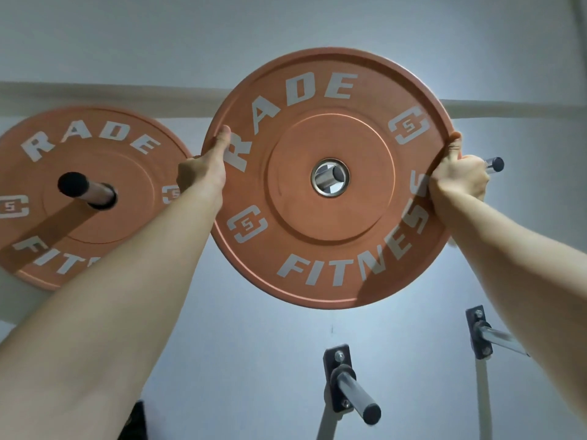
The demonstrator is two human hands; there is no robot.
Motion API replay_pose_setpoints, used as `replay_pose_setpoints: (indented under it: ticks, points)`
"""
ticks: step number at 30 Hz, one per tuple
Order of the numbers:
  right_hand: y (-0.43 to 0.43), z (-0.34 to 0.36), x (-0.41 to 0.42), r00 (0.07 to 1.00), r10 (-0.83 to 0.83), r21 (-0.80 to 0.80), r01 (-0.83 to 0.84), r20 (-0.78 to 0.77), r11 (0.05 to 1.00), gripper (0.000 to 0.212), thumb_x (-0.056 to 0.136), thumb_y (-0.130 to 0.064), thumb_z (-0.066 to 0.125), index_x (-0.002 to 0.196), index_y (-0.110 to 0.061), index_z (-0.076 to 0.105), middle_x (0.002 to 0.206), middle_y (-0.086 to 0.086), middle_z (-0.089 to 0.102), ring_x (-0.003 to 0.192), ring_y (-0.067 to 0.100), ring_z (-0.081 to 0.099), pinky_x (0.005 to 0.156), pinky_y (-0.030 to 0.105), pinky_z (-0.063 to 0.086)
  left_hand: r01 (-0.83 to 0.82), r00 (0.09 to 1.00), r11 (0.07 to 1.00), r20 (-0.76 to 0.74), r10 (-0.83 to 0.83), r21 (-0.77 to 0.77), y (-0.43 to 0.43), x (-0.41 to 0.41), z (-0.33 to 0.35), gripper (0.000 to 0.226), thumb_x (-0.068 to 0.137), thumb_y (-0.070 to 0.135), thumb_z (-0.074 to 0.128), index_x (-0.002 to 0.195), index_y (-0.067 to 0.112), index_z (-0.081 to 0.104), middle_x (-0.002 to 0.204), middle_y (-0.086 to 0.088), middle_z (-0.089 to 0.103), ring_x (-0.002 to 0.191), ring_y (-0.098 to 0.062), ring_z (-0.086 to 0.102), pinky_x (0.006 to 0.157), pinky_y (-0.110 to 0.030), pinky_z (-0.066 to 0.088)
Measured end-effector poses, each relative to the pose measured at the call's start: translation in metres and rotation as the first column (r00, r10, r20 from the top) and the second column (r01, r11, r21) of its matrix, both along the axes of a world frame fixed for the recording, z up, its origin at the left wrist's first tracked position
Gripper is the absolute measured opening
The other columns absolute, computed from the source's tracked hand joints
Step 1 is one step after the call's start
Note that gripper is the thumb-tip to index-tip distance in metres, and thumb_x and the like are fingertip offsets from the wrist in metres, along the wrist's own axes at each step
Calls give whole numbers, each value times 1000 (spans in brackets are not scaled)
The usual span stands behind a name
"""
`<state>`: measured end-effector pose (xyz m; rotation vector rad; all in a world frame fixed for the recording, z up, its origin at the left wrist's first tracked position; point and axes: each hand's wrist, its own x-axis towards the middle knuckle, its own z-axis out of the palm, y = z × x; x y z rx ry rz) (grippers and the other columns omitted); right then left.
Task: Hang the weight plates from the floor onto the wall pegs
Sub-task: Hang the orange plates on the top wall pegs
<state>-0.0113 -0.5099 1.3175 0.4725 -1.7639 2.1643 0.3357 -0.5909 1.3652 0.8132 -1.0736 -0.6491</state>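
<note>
I hold an orange weight plate [330, 249] with white lettering up high against the wall. My left hand [203, 173] grips its left rim and my right hand [457, 179] grips its right rim. The tip of a chrome peg [332, 175] shows inside the plate's steel centre hole. A second orange plate [63, 217] hangs on the peg to the left [85, 190], whose black-capped end sticks out through it.
Another upper peg [494, 165] pokes out just behind my right hand. Two bare pegs on black brackets sit lower on the white wall, one at lower centre [355, 395] and one at lower right [498, 338]. A ledge [95, 96] runs across the wall above.
</note>
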Motion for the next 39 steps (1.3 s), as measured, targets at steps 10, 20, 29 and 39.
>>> replay_pose_setpoints:
  ticks: [10,20,29,39]
  points:
    - [-104,34,-85,1000,26,-34,-26,17,999,82,89,-79,19,104,-12,63,112,18,66,104,43,60,86,46,47,-46,999,998,23,47,-43,-106,-89,42,83,52,94,64,82,16,66,69,5,57,59,-17,51,58,-31,45]
    - [-192,46,-123,989,141,-20,-141,-38,990,76,93,-74,18,99,-11,62,107,16,65,94,37,58,73,38,38,-162,987,983,-2,163,-84,-164,-115,53,78,56,92,65,74,16,54,69,5,54,60,-15,50,55,-29,41]
    - [-249,71,-128,981,78,60,-69,-176,996,59,101,-57,21,125,-11,50,128,17,55,118,40,50,92,45,37,-594,696,708,199,690,-381,-229,-124,34,56,93,66,45,115,16,54,118,-7,62,102,-31,59,86,-42,48]
    - [-299,34,-63,846,22,132,58,-533,990,70,98,-54,15,158,-23,-5,164,8,-13,150,26,-15,120,48,-7,-379,199,414,363,910,-828,-246,-137,28,84,94,70,32,161,22,15,169,-4,6,155,-29,0,122,-52,1]
